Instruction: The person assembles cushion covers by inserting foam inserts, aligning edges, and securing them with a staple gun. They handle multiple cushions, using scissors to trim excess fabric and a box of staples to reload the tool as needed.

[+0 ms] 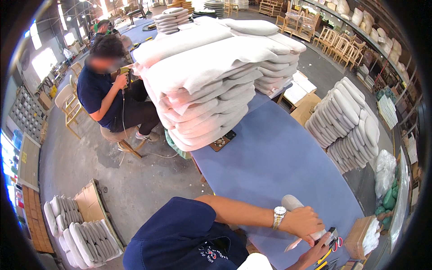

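At the table's near right end, my left hand (305, 223), with a metal watch on its wrist, is closed over a light grey padded cushion (292, 202). The cushion stands edge-on, showing beyond the wrist and again below the fingers. My right hand (312, 256) is beside the cushion's near end, its fingers bent and partly hidden. A dark and silver tool (333, 234) shows just past its fingertips; whether the hand holds it is unclear. Red-handled scissors (337, 244) lie right next to it.
A tall stack of pale cushions (202, 85) covers the far left of the blue table (279, 153). More cushions (344, 121) are piled beyond its right edge. A cardboard box (357, 236) stands near my right hand. A seated co-worker (101, 85) holds a corded tool at left.
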The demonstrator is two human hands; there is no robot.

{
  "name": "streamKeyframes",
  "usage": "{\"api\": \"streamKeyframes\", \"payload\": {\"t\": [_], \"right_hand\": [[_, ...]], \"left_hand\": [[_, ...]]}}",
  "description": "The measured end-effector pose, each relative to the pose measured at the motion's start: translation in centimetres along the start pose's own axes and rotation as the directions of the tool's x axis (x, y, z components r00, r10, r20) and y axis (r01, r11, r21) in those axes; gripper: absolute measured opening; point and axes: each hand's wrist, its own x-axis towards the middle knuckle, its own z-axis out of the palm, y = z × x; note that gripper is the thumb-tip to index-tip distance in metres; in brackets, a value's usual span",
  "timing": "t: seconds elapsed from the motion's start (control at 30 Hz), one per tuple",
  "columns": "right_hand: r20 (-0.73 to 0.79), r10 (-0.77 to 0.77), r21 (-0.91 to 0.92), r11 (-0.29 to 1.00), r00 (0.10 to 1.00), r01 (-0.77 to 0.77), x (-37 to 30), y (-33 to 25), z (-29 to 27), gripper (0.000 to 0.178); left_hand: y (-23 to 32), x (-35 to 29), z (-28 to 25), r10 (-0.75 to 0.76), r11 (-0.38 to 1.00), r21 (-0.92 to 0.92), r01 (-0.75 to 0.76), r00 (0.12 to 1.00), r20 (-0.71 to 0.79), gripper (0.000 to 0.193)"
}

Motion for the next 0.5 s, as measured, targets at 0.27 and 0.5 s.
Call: {"api": "streamKeyframes", "payload": {"t": [0.27, 0.5], "right_hand": [[0.105, -0.386, 0.692, 0.690, 0.917, 0.211, 16.4, 2.7, 0.2, 0.042], [0.227, -0.387, 0.650, 0.743, 0.894, 0.157, 16.4, -5.6, -1.0, 0.051]], "left_hand": [[-1.3, 12.8, -1.6, -0.039, 0.994, 0.103, 0.028, 0.994, 0.103, 0.052], [-0.6, 14.9, -2.2, -0.264, 0.964, 0.070, 0.256, 0.951, 0.159, 0.043]]}}
